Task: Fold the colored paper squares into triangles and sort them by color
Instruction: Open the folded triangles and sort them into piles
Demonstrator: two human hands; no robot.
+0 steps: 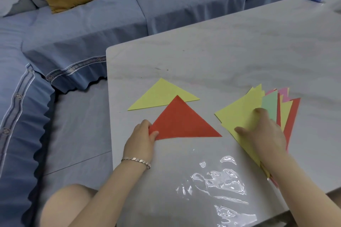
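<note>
Pale marbled table [221,51] beside a blue sofa [92,29] carries the work: the left hand [142,138] pinches one end corner of the folded red triangle [182,121]. Its long edge runs straight out from that pinch toward the right hand [265,131], and its apex points away, overlapping the yellow triangle [162,94] just beyond. The right hand lies flat, fingers spread and pressing on the top yellow sheet of the fanned stack of squares [239,114], so it looks the nearer hand for the next sheet; the red piece looks crisp, flat and matte.
</note>
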